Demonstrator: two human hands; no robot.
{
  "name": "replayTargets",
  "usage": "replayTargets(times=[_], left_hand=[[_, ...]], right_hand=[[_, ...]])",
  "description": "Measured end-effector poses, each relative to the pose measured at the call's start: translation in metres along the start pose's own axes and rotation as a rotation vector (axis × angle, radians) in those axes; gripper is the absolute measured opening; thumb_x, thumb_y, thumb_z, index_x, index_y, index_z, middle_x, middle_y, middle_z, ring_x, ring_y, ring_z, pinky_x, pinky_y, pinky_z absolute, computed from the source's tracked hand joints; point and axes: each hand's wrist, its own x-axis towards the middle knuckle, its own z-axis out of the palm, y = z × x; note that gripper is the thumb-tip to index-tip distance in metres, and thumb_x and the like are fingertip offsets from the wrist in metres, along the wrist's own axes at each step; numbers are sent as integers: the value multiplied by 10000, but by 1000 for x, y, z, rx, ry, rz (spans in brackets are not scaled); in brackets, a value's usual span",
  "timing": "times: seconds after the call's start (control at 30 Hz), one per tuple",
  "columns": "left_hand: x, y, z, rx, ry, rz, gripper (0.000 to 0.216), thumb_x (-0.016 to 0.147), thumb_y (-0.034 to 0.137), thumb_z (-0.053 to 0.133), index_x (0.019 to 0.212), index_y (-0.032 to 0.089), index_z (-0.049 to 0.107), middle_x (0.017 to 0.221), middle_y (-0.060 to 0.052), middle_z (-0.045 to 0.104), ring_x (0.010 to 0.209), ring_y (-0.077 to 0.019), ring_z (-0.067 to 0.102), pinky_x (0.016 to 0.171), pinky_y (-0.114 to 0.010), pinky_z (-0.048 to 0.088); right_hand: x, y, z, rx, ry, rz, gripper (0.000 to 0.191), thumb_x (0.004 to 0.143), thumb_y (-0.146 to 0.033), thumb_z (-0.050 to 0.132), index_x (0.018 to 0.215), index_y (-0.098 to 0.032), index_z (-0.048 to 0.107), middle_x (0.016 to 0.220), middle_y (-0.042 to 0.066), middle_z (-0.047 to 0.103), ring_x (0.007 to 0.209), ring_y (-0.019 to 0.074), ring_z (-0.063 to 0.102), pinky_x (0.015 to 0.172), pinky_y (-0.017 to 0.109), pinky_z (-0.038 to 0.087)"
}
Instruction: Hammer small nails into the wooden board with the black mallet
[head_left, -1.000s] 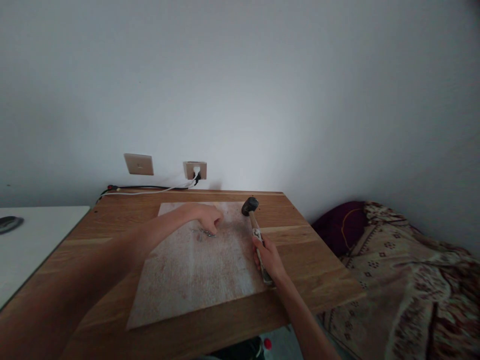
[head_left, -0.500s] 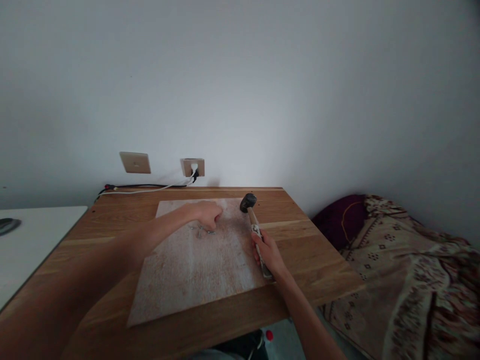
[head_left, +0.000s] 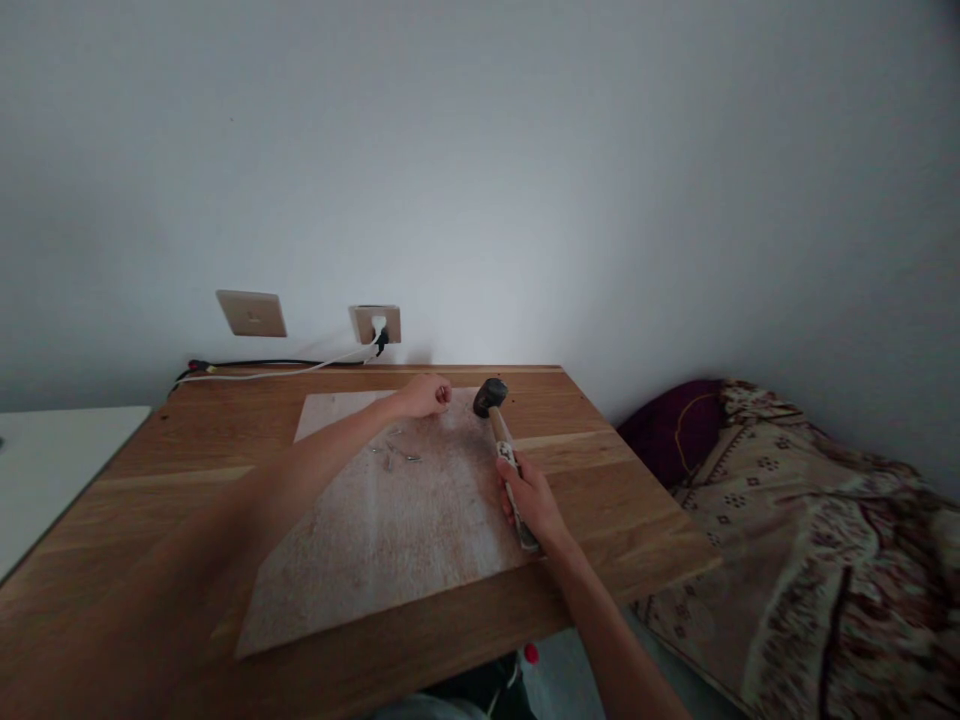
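A pale worn board (head_left: 390,530) lies on a wooden table (head_left: 615,520). Several small nails (head_left: 396,454) lie loose on its far half. My left hand (head_left: 426,395) is closed in a pinch near the board's far edge, just left of the hammer's black head; what it pinches is too small to name. My right hand (head_left: 531,502) is wrapped round the wooden handle of a hammer (head_left: 496,420), whose head rests on or just above the board.
A wall plate (head_left: 251,313) and a socket (head_left: 376,324) with a white plug sit on the wall behind the table; cables (head_left: 262,368) run along the back edge. A white surface (head_left: 45,460) adjoins at left. A patterned blanket (head_left: 810,560) and dark cushion (head_left: 679,425) lie at right.
My left hand has lifted off the loose nails and moved farther back and right, towards the hammer head. The hammer and right hand have barely shifted.
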Motion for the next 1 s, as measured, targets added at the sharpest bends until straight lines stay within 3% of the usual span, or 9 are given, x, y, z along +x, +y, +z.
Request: replayTargets(times=[0.17,0.53,0.7,1.0], left_hand=[[5,-1,6,-23,21,45,300,649,-7,595,866,157,723,798,-8,754,751,-155,698,708,-231,509],[-1,5,6,2,12,141,241,686,12,587,800,170,729,754,-19,742,746,-173,692,714,-249,501],[-4,2,14,-40,47,116,284,696,4,572,859,157,748,834,-36,762,758,-163,692,737,-246,519],[-14,-10,24,-160,157,29,168,781,130,661,920,149,754,877,-59,779,822,-191,722,792,-295,555]], right_hand=[[0,1,0,-2,4,-2,369,842,-620,536,810,-263,451,444,-108,450,324,102,397,309,206,327],[-1,0,0,5,1,-1,391,839,-642,546,815,-261,462,453,-110,454,326,98,403,316,200,325],[-1,-1,0,15,0,-5,401,831,-648,560,804,-262,457,458,-113,451,324,92,400,313,197,320],[-6,-11,-2,31,-23,-39,402,821,-653,530,782,-262,446,437,-114,425,315,94,375,295,205,322]])
